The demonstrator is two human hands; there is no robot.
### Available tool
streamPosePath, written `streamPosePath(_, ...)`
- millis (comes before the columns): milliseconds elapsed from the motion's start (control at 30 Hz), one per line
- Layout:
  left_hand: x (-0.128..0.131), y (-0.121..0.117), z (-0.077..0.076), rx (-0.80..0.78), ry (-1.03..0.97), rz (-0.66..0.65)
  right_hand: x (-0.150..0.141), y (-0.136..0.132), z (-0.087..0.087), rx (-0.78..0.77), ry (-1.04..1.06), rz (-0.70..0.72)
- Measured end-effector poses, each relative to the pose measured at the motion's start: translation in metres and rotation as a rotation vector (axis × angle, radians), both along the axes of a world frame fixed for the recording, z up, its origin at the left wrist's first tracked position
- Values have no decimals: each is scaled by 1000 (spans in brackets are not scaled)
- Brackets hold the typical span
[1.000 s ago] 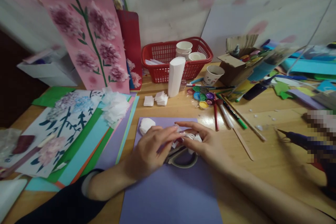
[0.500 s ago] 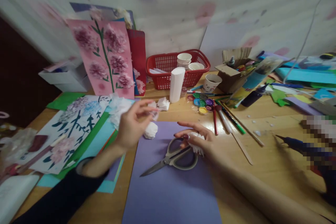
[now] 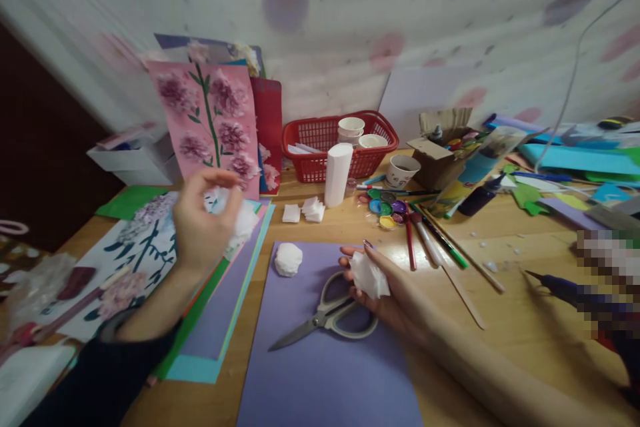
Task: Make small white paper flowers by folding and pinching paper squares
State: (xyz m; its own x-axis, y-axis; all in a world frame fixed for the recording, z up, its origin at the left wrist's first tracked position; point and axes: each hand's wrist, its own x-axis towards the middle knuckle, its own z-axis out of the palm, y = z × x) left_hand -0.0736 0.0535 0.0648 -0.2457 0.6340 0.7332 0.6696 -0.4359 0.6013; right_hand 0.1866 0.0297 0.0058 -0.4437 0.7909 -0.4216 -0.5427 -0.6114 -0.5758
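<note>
A crumpled white tissue wad point(image 3: 369, 277) is cupped in the right hand point(image 3: 400, 287). Toward ten o'clock from it, a ruffled white heap point(image 3: 245, 221) is partly hidden by the left hand point(image 3: 201, 225).

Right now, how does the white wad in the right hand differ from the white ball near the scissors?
The wad sits in the right hand, while the ball rests on the purple sheet. The wad looks loose with uneven edges; the ball is rounder and more compact. Both are white and look like crumpled paper.

Wooden table point(image 3: 505, 310); on it, purple sheet point(image 3: 320, 380), red basket point(image 3: 311, 168), white roll point(image 3: 338, 177), paper cup point(image 3: 401, 174)
</note>
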Motion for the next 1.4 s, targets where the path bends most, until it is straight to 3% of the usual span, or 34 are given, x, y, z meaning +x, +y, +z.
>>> streamPosePath(67,34,-17,-7,-68,116,-143,1,-1,0,-46,48,36)
streamPosePath(133,63,-30,-16,-210,342,-421,2,-3,0,-6,92,60)
streamPosePath(233,88,-37,-28,-327,417,-563,3,-6,2,93,122,88)
streamPosePath(667,79,-29,-41,-491,65,-488,4,-5,8,18,190,106)
streamPosePath(900,87,-36,-38,-427,226,-500,4,-5,4,107,143,149)
streamPosePath(1000,89,-37,-38,-445,182,-472,4,-7,3,109,179,156)
streamPosePath(1200,83,-32,-37,-478,-240,-572,5,-7,4,94,114,132)
streamPosePath(1400,80,-24,-36,-660,-688,-530,5,-5,2,71,80,51)
